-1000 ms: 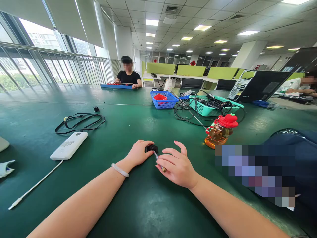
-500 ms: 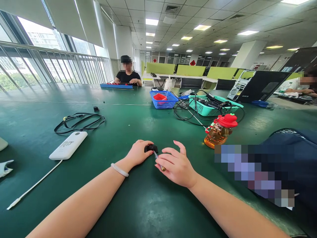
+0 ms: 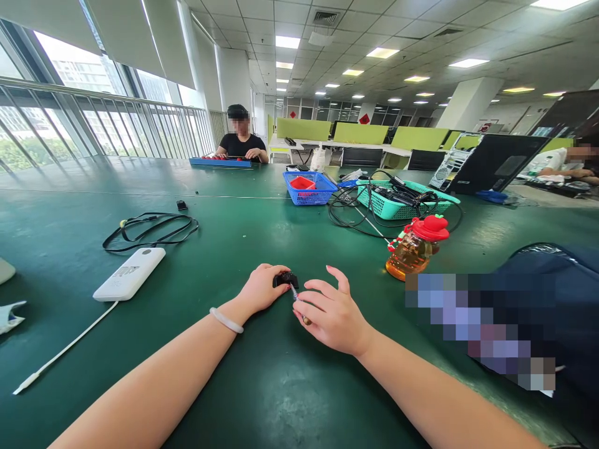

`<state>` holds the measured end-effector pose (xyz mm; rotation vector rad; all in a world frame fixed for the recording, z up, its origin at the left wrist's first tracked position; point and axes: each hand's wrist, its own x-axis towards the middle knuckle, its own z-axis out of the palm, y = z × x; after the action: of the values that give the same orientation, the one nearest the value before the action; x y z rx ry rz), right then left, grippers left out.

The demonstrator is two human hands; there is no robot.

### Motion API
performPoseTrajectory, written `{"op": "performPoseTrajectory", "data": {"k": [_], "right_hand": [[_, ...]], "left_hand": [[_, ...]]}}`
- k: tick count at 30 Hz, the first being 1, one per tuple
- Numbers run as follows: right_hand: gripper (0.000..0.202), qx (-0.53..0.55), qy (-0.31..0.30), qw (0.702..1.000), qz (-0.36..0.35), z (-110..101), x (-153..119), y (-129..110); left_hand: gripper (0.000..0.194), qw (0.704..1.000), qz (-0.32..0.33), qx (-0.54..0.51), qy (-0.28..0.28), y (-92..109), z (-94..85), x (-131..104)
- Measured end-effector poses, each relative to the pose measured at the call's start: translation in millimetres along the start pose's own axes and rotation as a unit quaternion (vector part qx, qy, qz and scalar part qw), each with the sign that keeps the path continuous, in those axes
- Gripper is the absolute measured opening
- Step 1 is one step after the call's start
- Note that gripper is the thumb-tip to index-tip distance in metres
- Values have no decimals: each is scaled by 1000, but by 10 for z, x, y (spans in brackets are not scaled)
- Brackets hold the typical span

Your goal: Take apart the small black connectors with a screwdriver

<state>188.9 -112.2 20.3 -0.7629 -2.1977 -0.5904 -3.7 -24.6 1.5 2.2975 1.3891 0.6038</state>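
My left hand (image 3: 262, 288), with a pale bangle on its wrist, is closed on a small black part (image 3: 291, 280) and keeps it against the green table (image 3: 281, 374). The kind of part is too small to tell. Between the thumb and fingers of my right hand (image 3: 331, 312) is a small screwdriver (image 3: 294, 293), its tip touching the near side of the black part. Its rounded brown end shows below the fingers, while most of the handle is hidden. The index and little fingers of the right hand are partly raised.
To the left lie a white power bank (image 3: 130, 273) and a looped black cord (image 3: 150, 231). On the right stands a red-lidded bottle (image 3: 412, 249) beside a dark bag (image 3: 561, 299). A blue basket (image 3: 309, 196) and a teal cable basket (image 3: 397, 209) are farther back. A person (image 3: 239, 143) sits opposite.
My right hand has shifted very slightly with the screwdriver, whose tip stays at the black part. The left hand and the part look unmoved.
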Motion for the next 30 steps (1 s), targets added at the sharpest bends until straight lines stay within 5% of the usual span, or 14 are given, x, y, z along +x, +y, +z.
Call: {"op": "performPoseTrajectory", "data": {"k": [30], "right_hand": [[7,32,8,999,20,27,-16,45]], "left_hand": [[35,1000,9,-7,-4,0,-11,-9]]}}
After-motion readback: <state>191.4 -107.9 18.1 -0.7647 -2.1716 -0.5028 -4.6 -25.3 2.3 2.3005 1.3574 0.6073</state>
